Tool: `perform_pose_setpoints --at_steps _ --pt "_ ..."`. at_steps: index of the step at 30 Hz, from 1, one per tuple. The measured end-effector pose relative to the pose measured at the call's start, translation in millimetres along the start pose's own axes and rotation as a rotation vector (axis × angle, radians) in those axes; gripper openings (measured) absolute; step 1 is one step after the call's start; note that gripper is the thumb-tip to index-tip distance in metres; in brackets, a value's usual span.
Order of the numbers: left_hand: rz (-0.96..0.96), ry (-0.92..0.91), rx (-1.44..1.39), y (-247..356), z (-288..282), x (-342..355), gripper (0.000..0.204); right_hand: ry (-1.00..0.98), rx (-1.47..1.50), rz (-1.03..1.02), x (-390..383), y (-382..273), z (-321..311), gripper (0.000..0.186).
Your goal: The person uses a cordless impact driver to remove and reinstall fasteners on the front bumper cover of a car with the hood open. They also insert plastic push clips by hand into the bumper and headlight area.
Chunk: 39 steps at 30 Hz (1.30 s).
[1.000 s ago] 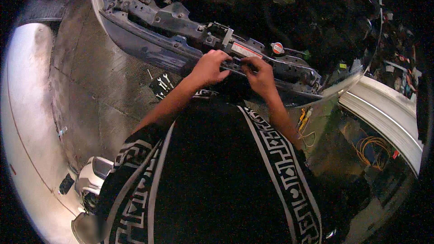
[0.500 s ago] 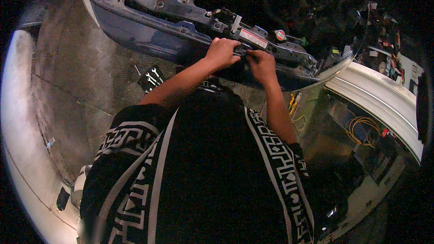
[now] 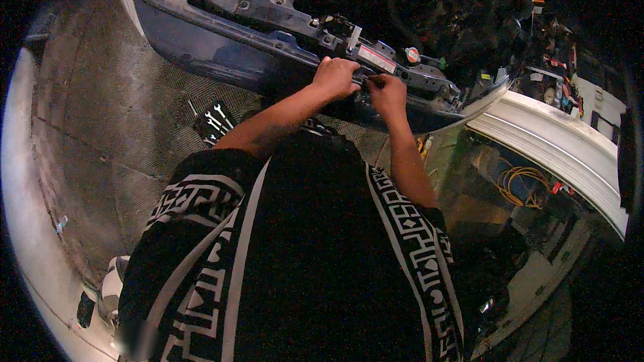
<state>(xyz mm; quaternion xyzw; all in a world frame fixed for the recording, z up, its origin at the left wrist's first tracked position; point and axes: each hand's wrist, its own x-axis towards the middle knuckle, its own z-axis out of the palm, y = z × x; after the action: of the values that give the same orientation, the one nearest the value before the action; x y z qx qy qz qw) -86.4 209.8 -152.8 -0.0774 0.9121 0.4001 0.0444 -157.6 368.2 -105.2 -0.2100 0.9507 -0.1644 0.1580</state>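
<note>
Both hands meet at the front edge of a car with its engine bay uncovered, over the dark blue bumper [image 3: 201, 47]. My left hand [image 3: 335, 78] has its fingers bent down at the bumper's upper edge. Close on its right, my right hand [image 3: 389, 96] is closed, thumb and forefinger pinched toward the left fingertips. Whatever small part lies between the fingers is too dark to make out. Just beyond the hands are the metal front crossmember [image 3: 261, 10], a pale label with a red strip [image 3: 377, 58] and a round radiator cap [image 3: 412, 55].
Several wrenches [image 3: 216, 118] lie on the textured floor mat [image 3: 161, 80] below the bumper. A coiled yellow hose [image 3: 523, 185] is on the floor at right, near a long white panel [image 3: 537, 124]. Tools and small items clutter the far right. A white curved body [image 3: 27, 228] borders the left.
The view has shifted slightly, so the floor things sit further left. Both hands stay at the same place on the bumper edge, with only small finger movement.
</note>
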Motion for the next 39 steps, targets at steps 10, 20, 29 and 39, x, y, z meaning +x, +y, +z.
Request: perform_pose_setpoints --at_steps 10,20,29,39 --pt "0.007 0.011 -0.014 -2 3 1 0.043 0.002 -0.244 0.245 5 -31 5 0.039" --pt "0.008 0.006 -0.004 -4 5 2 0.042 0.187 -0.198 0.120 -4 -21 17 0.036" --pt "0.012 0.021 -0.017 -3 2 1 0.038 0.322 -0.263 0.052 -7 -14 35 0.037" --pt "0.017 -0.046 0.027 -3 0 3 0.051 0.113 -0.174 -0.097 -6 -18 3 0.024"
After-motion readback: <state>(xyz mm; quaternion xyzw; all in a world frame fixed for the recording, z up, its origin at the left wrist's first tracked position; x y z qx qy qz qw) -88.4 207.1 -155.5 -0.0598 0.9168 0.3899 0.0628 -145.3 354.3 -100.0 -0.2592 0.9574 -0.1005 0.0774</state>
